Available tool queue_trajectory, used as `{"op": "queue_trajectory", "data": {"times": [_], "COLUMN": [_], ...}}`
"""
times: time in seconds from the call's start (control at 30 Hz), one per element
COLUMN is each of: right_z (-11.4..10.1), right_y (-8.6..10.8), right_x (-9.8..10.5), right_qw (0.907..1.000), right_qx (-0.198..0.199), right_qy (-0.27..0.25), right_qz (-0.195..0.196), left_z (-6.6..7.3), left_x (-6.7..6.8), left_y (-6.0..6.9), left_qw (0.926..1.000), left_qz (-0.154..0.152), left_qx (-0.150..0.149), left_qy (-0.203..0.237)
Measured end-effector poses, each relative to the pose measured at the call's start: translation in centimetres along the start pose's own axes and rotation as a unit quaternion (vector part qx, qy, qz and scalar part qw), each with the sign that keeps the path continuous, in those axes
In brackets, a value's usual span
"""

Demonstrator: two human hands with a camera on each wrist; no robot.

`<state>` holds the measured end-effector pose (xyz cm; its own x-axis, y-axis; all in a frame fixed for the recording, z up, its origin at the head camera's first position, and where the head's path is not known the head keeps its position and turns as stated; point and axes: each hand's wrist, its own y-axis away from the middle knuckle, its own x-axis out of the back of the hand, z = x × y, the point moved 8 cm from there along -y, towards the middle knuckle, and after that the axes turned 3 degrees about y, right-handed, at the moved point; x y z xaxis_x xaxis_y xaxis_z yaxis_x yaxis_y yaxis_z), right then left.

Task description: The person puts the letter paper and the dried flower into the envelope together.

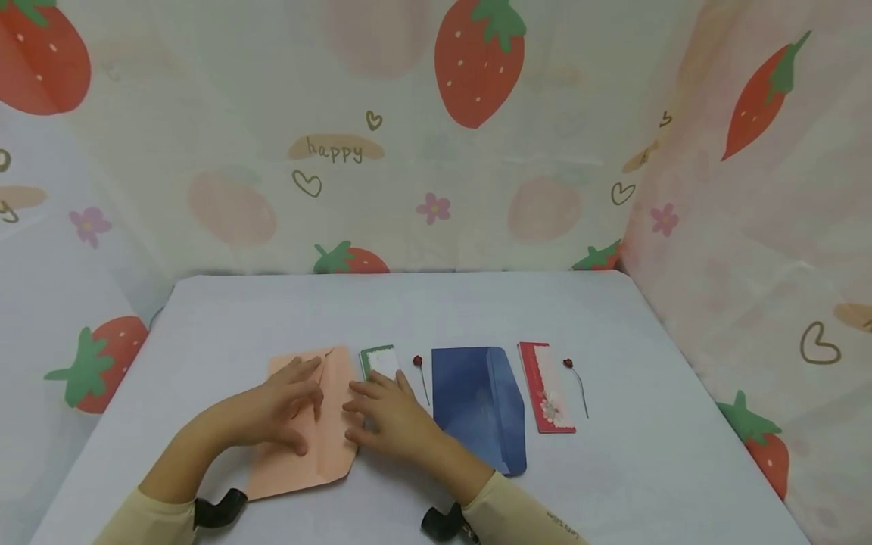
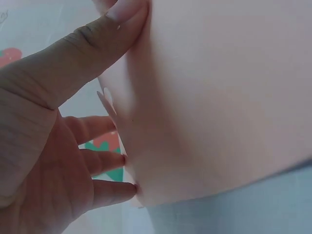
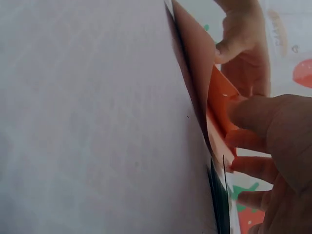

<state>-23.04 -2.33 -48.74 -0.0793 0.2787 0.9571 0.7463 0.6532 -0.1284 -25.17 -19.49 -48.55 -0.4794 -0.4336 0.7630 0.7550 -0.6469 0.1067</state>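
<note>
A peach envelope (image 1: pixel 334 439) lies on the table in front of my hands, its flap side to the right. My left hand (image 1: pixel 282 401) rests on its middle, thumb and fingers spread apart; in the left wrist view the thumb (image 2: pixel 92 44) and several fingertips touch the paper. Over the right edge reaches my right hand (image 1: pixel 398 416), fingers straight and touching the flap. In the right wrist view the envelope gapes, showing a brighter orange inside (image 3: pixel 223 105). A green-bordered card (image 1: pixel 381 359) lies just beyond the right hand, partly covered by it.
Right of the green card lies a red stemmed flower (image 1: pixel 418 362), then a blue envelope (image 1: pixel 463 401) partly under the right forearm. Further right are a red card with a white flower (image 1: pixel 545 401) and another red stemmed flower (image 1: pixel 568 365). Strawberry-print cloth (image 1: pixel 409 189) surrounds the white table (image 1: pixel 409 310).
</note>
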Motion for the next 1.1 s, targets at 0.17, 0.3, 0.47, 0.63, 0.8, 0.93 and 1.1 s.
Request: {"op": "queue_trajectory", "data": {"times": [0.17,0.3,0.47,0.63,0.8,0.93,1.1], "right_z": [0.1,-0.2,-0.7,-0.8,-0.3,0.0,-0.1], "right_y": [0.2,0.1,0.1,0.2,0.2,0.3,0.5], "right_x": [-0.4,-0.4,-0.5,-0.7,-1.0,-1.1,-1.2], "right_qw": [0.9995,0.9993,0.9985,0.9983,0.9988,0.9992,0.9990], "right_qx": [-0.007,0.005,0.030,0.029,0.015,-0.007,-0.021], "right_qy": [0.030,0.037,0.045,0.048,0.045,0.036,0.039], "right_qz": [-0.005,-0.001,-0.002,-0.010,-0.013,-0.015,-0.013], "left_z": [0.2,0.3,0.5,0.8,0.6,0.8,1.3], "left_x": [0.0,0.1,0.2,0.4,0.1,-0.4,-0.1], "left_y": [0.2,0.3,0.2,0.2,-0.1,-0.1,0.2], "left_qw": [0.9999,0.9998,0.9994,0.9992,0.9990,0.9986,0.9968], "left_qz": [0.009,0.015,0.024,0.025,0.018,0.006,0.012], "left_qx": [-0.007,-0.010,-0.012,-0.013,0.005,0.022,0.026], "left_qy": [0.000,-0.009,-0.022,-0.026,-0.041,-0.048,-0.075]}}
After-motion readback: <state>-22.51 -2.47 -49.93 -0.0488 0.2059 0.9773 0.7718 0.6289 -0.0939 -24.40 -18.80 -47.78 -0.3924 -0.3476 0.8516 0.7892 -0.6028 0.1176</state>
